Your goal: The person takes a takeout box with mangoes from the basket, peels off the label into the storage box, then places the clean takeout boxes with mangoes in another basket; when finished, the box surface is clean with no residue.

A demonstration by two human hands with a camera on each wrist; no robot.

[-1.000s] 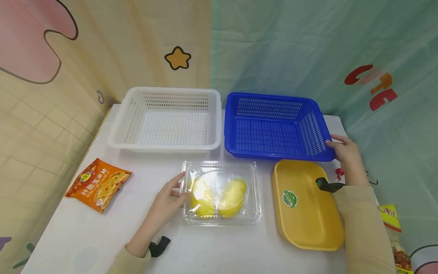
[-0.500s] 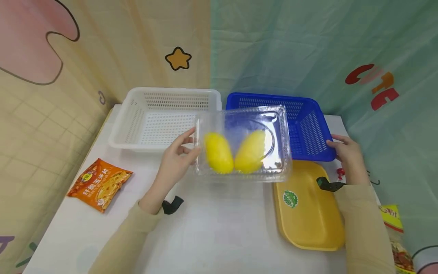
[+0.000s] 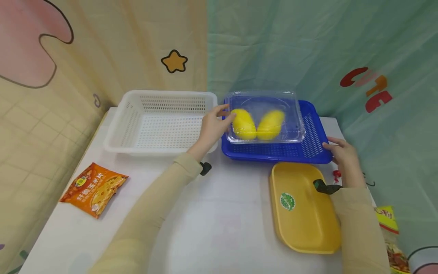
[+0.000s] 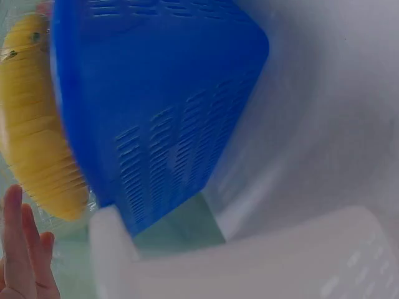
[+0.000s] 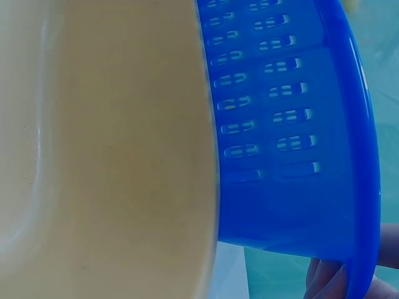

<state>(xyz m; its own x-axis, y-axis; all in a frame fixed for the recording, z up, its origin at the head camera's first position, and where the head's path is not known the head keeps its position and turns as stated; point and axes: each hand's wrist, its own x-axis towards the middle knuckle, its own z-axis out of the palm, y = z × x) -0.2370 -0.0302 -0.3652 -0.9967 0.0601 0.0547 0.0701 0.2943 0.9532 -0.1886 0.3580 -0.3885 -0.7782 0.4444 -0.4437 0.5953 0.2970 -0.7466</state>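
My left hand (image 3: 213,127) pinches the left side of a clear plastic clamshell box (image 3: 293,120) that holds two yellow mangoes (image 3: 270,125). The box is level with the upper part of the blue basket (image 3: 263,155) and overlaps its left and middle portion; whether it touches the basket I cannot tell. In the left wrist view, a mango (image 4: 37,118) appears beyond the basket's rim, close to the fingertips. My right hand (image 3: 346,156) grips the basket's right rim, thumb on one side and fingers on the other, as the right wrist view also shows around the rim (image 5: 366,156).
A white basket (image 3: 113,142) stands left of the blue one. In front of the blue basket lies a yellow tray (image 3: 304,213) with a green sticker. An orange snack bag (image 3: 94,190) lies at left; a small red item (image 3: 337,174) and another snack bag (image 3: 390,228) are at right.
My left hand has lifted the clear box of mangoes off the table and carried it forward and right over the blue basket. The right hand keeps its grip on the rim.
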